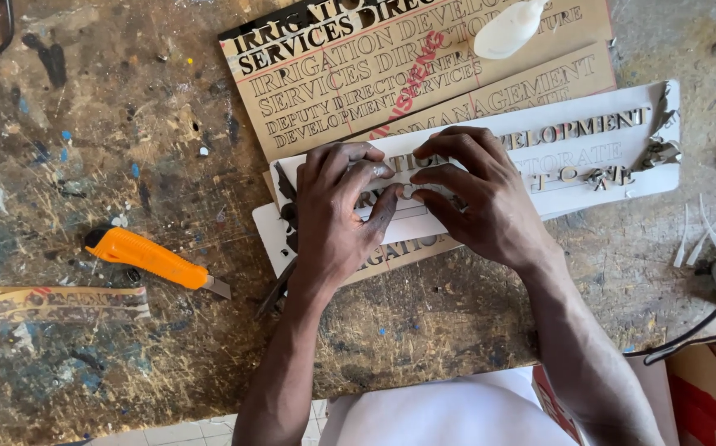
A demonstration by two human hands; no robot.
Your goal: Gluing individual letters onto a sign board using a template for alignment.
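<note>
Pressing down w/ both hands on a white sign panel point(589, 177) that lies flat on the paint-spattered counter point(110, 124), near its middle. Left hand point(337, 211) is spread palm-down, fingers curled onto the panel's left part, thumb tip meeting the other hand's fingertips over a small cut-out letter point(407, 192); can't tell which letter, it's mostly hidden. Right hand point(478, 194) arches over from the right, fingertips pinching at that same spot, so both hands are closed lightly around the little letter rather than loose. Raised metallic letters point(597, 125) run along the panel's upper right row, a few more sit loose lower right, some tilted. Under the panel's left end a second white sheet point(269, 235) sticks out, and above it lie two tan lettered boards point(391, 74), overlapping, the upper one angled toward top left. A white glue bottle point(508, 29) rests on the boards at top, lying on its side. Left of the hands, well apart, an orange utility knife point(147, 258) lies on the counter w/ blade pointing right; below it a tan offcut strip point(61, 304). White slivers point(697, 235) are scattered at far right, near a black cable point(688, 334) and a red-and-brown box point(709, 396) at the bottom corner. White garment point(449, 409) at bottom edge, btw the forearms
</note>
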